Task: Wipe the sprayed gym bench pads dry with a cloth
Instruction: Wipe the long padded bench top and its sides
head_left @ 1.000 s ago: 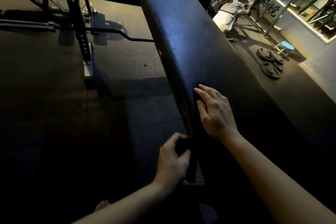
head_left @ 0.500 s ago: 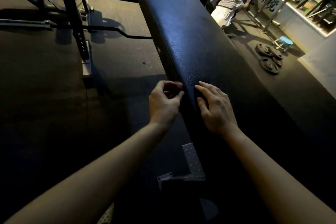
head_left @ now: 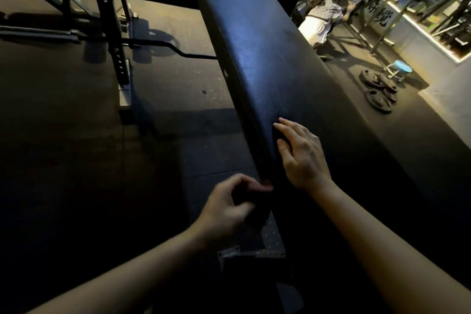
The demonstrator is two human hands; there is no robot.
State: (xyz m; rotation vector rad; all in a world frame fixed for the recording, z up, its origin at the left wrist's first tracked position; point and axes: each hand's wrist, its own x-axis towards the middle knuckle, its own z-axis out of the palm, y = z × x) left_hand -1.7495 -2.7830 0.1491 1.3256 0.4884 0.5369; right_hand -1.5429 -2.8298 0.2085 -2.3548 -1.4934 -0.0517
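Note:
A long black padded bench pad (head_left: 267,41) runs from the top centre down towards me. My right hand (head_left: 303,158) rests flat on top of the pad near its left edge, fingers straight and spread. My left hand (head_left: 229,209) is at the pad's left side edge, lower down, its fingers curled round a dark bunched cloth (head_left: 254,208) that is pressed against the edge. The cloth is hard to make out in the dim light.
The bench's metal foot plate (head_left: 265,247) lies on the dark rubber floor below my left hand. A rack upright (head_left: 112,33) and a bar (head_left: 153,46) stand to the left. Weight plates (head_left: 379,94), a blue stool (head_left: 400,69) and a crouching person (head_left: 321,18) are at the right.
My left hand slid up along the pad's left edge to beside my right hand, then came back down towards me. My right hand stayed in place on the pad.

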